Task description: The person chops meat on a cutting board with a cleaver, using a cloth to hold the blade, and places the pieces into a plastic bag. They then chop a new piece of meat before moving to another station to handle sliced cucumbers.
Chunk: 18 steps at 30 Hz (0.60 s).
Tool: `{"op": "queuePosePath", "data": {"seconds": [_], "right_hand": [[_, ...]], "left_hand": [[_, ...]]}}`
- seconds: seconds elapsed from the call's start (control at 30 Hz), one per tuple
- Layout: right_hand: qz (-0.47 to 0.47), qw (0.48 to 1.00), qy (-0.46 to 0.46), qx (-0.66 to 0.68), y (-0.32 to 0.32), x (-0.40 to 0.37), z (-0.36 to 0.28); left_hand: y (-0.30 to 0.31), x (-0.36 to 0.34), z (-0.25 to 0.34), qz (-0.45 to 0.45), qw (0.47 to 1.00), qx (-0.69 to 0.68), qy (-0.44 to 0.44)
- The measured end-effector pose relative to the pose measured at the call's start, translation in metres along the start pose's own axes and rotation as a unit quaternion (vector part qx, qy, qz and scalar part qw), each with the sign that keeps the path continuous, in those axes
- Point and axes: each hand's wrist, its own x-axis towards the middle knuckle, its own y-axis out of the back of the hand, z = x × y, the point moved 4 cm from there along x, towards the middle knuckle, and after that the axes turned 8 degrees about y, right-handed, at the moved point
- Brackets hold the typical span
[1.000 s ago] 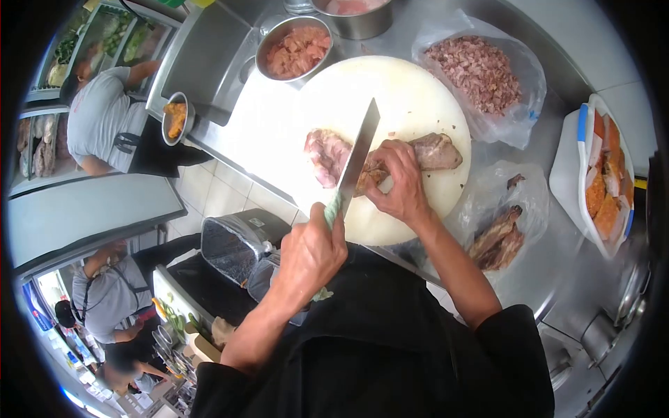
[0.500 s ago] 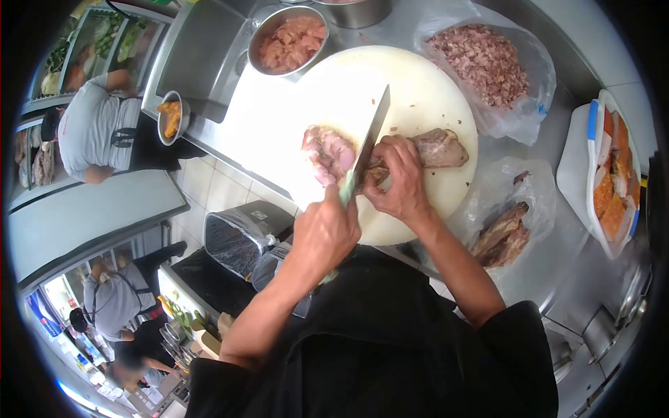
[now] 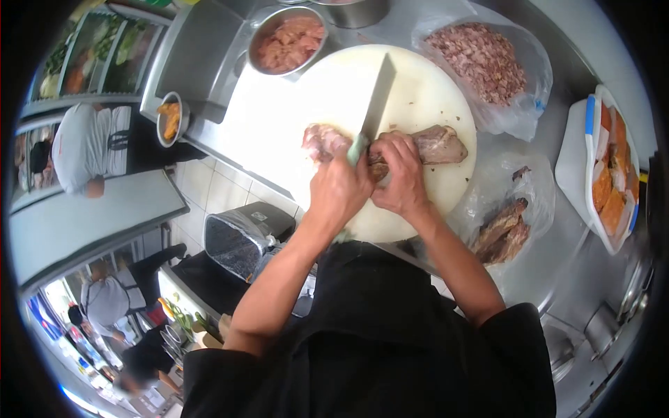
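A knife (image 3: 380,94) with a pale green handle is gripped in my left hand (image 3: 339,187), its broad blade pointing away from me over the round white cutting board (image 3: 425,70). My right hand (image 3: 401,174) is closed on a brown piece of meat (image 3: 440,145), just right of the blade; the meat extends past my fingers to the right. Sliced pink meat (image 3: 322,141) lies left of the knife, partly behind my left hand. Small crumbs of meat are scattered on the board.
Behind the board stand a metal bowl of pale meat (image 3: 289,40) and a bag of diced meat (image 3: 477,63). More meat (image 3: 503,235) lies on plastic at right, near a white tray (image 3: 598,182). A small bowl (image 3: 173,118), bin (image 3: 240,233) and several people are left.
My left hand and the knife have moved away from me and slightly right, with the blade showing more broadly. My right hand has stayed nearly in place. People at the left have shifted.
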Motion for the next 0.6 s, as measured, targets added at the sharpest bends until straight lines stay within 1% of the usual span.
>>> {"op": "queuePosePath", "data": {"seconds": [0.07,0.1,0.13,0.2,0.23,0.27,0.3,0.33,0.4,0.47,0.5,0.53,0.6], "right_hand": [[-0.015,1.0,-0.009,0.003,0.001,0.002,0.0],[-0.011,1.0,-0.001,0.013,0.001,0.002,0.0],[-0.015,1.0,0.016,0.017,0.001,0.001,0.001],[-0.021,0.999,0.023,-0.015,-0.001,0.0,0.003],[-0.022,0.999,0.013,-0.019,0.0,0.0,0.003],[-0.026,0.999,0.031,-0.021,0.0,0.0,0.001],[-0.039,0.999,0.027,-0.006,0.002,0.001,0.0],[-0.05,0.998,0.021,0.007,0.004,0.003,0.002],[-0.047,0.998,0.032,0.011,0.006,0.005,0.004],[-0.061,0.997,-0.031,0.036,0.001,0.006,0.015],[-0.042,0.996,-0.069,0.033,0.002,0.011,0.012],[-0.039,0.996,-0.068,0.031,0.001,0.017,0.008],[-0.031,0.994,-0.1,0.006,0.0,0.027,0.007]], "left_hand": [[-0.01,0.016,-0.001,0.056,0.997,0.039,-0.047],[0.0,0.02,0.01,0.009,1.0,0.014,0.015],[0.001,0.025,0.011,0.026,0.999,0.008,0.017],[-0.001,0.038,0.008,0.009,1.0,0.014,0.005],[0.002,0.043,0.007,0.025,1.0,0.005,0.007],[0.002,0.048,0.008,0.018,1.0,-0.001,-0.001],[0.006,0.05,0.014,0.009,1.0,-0.007,-0.01],[0.014,0.052,0.015,0.018,1.0,-0.016,-0.013],[0.034,0.051,0.0,-0.007,0.992,-0.119,0.034],[0.06,0.043,-0.015,0.012,0.992,-0.116,0.039],[0.077,0.031,-0.016,0.012,0.992,-0.123,0.034],[0.095,0.014,-0.016,0.012,0.991,-0.13,0.03],[0.114,-0.014,-0.028,0.017,0.991,-0.115,0.064]]}}
